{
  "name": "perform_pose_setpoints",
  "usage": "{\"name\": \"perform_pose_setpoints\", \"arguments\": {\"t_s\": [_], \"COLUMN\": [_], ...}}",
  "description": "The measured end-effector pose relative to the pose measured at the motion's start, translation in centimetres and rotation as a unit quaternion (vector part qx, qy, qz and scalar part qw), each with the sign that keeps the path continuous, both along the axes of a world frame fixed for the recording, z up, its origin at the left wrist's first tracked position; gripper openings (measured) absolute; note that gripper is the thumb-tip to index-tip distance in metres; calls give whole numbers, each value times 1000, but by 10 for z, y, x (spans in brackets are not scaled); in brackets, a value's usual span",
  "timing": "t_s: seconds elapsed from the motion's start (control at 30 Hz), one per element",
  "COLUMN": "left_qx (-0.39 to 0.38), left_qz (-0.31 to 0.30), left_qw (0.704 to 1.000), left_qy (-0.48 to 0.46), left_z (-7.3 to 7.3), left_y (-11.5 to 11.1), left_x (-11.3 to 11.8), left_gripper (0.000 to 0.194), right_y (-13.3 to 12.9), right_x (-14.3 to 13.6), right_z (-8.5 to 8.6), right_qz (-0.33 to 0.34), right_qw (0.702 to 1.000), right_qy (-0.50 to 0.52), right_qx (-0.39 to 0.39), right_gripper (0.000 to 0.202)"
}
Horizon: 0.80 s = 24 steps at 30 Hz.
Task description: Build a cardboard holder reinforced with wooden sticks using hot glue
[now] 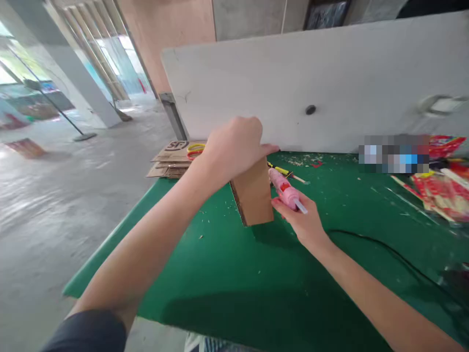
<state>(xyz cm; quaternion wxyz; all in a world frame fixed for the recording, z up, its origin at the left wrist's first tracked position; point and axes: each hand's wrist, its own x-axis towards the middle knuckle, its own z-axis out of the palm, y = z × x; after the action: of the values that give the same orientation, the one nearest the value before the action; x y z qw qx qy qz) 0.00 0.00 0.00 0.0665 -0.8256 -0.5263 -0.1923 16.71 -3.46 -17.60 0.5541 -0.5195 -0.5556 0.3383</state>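
My left hand (236, 146) is closed over the top of a brown cardboard piece (253, 195) that stands upright above the green table. Its corrugated edge faces left, and the part under my hand is hidden. In my right hand (304, 220) is a pink glue gun (284, 188), gripped from below. A clear glue stick (301, 207) pokes out of its rear end, towards me. The gun's front end lies close to the cardboard's right side; I cannot tell whether its nozzle touches.
Flattened cardboard (170, 164) with yellow-handled scissors (196, 150) lies at the back left of the green table (220, 274). A yellow-black tool (279, 169) rests behind the gun. Red packets (439, 190) are at right, and a black cord (384, 244) crosses there. A white board (249, 88) stands behind.
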Motion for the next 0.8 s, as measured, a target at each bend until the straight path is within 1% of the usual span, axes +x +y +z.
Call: {"name": "perform_pose_setpoints", "arguments": {"t_s": [0.17, 0.27, 0.33, 0.4, 0.47, 0.5, 0.57, 0.63, 0.67, 0.73, 0.8], "left_qx": [0, -12, -28, -47, -69, -85, -103, -117, -114, -95, -85], "left_qz": [-15, -35, -56, -91, -134, -153, -172, -210, -230, -250, -261], "left_qw": [1000, 999, 998, 995, 988, 984, 978, 968, 964, 961, 960], "left_qy": [1, 10, 11, 3, -17, -30, -63, -75, -74, -64, -55], "left_z": [-3, -4, -2, 0, -3, -6, -19, -34, -41, -53, -59], "left_y": [-6, -6, -6, -4, -1, 0, 4, 6, 7, 8, 8], "left_x": [14, 12, 3, -14, -36, -48, -68, -80, -83, -81, -75], "left_gripper": [32, 34, 40, 43, 36, 34, 36, 37, 39, 40, 37], "right_y": [-1, 1, 1, 1, 0, -1, -2, -1, -1, 2, 4], "right_x": [-7, -11, -10, -7, -2, 0, 4, 7, 8, 10, 13], "right_z": [-8, -13, -16, -18, -20, -20, -21, -22, -23, -27, -31], "right_qz": [2, -4, -2, 2, 6, 5, 2, -3, -3, 0, 0], "right_qw": [1000, 1000, 1000, 1000, 1000, 1000, 999, 999, 999, 999, 999], "right_qy": [-8, -4, -7, -10, 1, 10, 21, 22, 19, 14, 11], "right_qx": [-8, -11, -16, -20, -23, -26, -33, -44, -48, -48, -42], "right_gripper": [22, 21, 22, 22, 23, 24, 26, 28, 27, 27, 27]}}
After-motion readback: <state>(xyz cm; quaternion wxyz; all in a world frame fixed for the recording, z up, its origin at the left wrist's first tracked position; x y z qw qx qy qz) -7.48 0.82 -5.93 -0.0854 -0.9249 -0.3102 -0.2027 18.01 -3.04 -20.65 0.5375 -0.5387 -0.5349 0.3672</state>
